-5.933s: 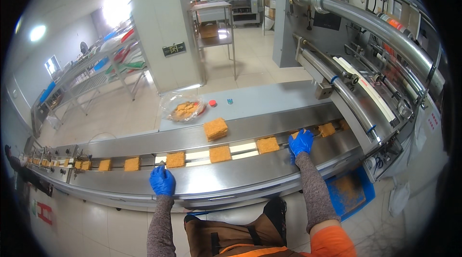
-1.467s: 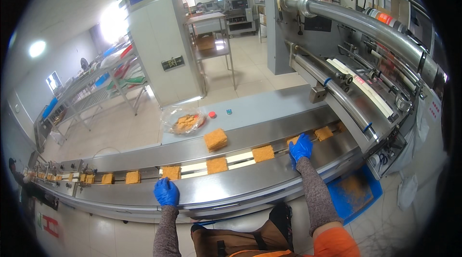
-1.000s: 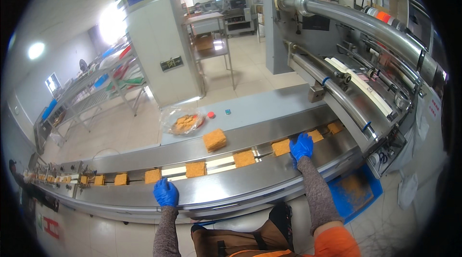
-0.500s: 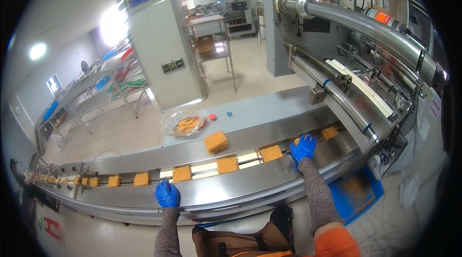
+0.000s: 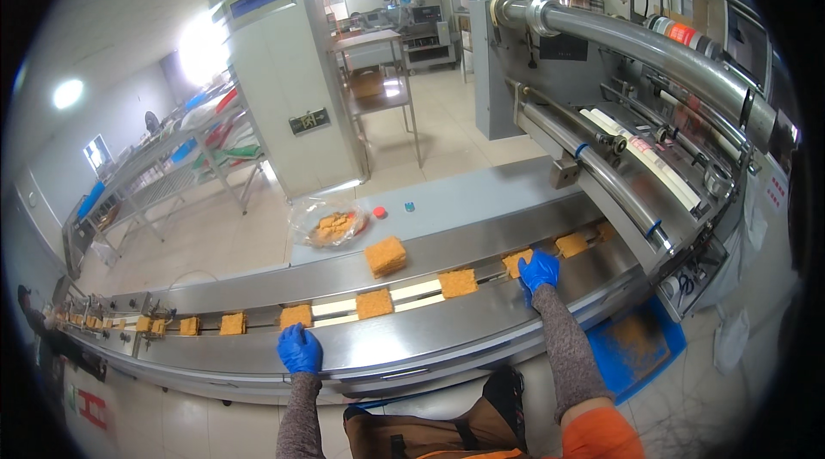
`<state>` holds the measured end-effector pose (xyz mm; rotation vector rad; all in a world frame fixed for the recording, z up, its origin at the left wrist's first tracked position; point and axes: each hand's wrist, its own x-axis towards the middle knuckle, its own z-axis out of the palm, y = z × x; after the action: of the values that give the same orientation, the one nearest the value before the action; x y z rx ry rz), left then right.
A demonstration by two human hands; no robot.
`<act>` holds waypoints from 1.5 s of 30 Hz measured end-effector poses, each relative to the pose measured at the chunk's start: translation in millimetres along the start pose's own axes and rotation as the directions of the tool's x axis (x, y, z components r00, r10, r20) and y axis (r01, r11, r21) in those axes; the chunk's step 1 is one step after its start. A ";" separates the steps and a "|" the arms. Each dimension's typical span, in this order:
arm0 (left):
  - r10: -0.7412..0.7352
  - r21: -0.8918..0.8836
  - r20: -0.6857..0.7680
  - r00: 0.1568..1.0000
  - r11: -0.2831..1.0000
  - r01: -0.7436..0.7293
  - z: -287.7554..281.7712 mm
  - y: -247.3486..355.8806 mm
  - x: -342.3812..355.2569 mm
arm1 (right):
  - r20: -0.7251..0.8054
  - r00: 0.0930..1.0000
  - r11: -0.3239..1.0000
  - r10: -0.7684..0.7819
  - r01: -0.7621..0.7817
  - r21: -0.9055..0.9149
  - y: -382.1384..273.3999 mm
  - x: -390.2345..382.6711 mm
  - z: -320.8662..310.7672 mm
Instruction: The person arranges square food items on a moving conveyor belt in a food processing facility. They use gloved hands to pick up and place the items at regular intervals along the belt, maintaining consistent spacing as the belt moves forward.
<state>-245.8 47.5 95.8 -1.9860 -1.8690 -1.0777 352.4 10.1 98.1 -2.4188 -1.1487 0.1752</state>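
Note:
My left hand (image 5: 299,350), in a blue glove, rests with curled fingers on the near steel deck of a long conveyor (image 5: 361,345). Just beyond its knuckles lies a square orange-brown crumbly cake (image 5: 296,315); whatever those fingers may hold is hidden. Farther right, my right hand (image 5: 540,271), also blue-gloved, reaches over the channel with bent fingers closed at the right edge of another square cake (image 5: 517,264). Similar cakes lie spaced along the channel, such as one (image 5: 458,283) between my hands. A stack of cakes (image 5: 385,257) sits on the far deck.
Broken pieces fill a clear plastic bag (image 5: 325,225) on the grey shelf beyond, beside a red cap (image 5: 379,212). Steel rollers (image 5: 601,180) of a wrapping machine overhang the right end. A blue tray (image 5: 636,347) with crumbs sits low at right. Another person (image 5: 43,321) stands far left.
The cakes in the channel stand at different places along it. My right hand has drawn its fingers closer together, showing more of the cake beside it. My left hand has stayed put.

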 end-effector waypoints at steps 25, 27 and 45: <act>0.062 0.007 -0.069 0.996 0.998 -0.061 8.3 -4.8 -1.6 | 0.093 0.995 0.998 0.040 -0.036 -0.045 -1.4 -1.3 -15.0; 0.044 -0.008 -0.045 0.998 0.999 -0.044 11.3 -1.8 -0.2 | 0.019 0.998 0.995 0.056 -0.054 -0.087 5.3 0.3 -12.3; 0.039 0.005 -0.032 0.999 0.999 -0.039 5.1 1.8 1.5 | -0.090 0.994 0.988 -0.056 0.042 -0.146 11.4 0.5 -6.0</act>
<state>-242.4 51.5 93.7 -1.9824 -1.8073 -1.0880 362.5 2.1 98.2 -2.4913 -1.2142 -0.0386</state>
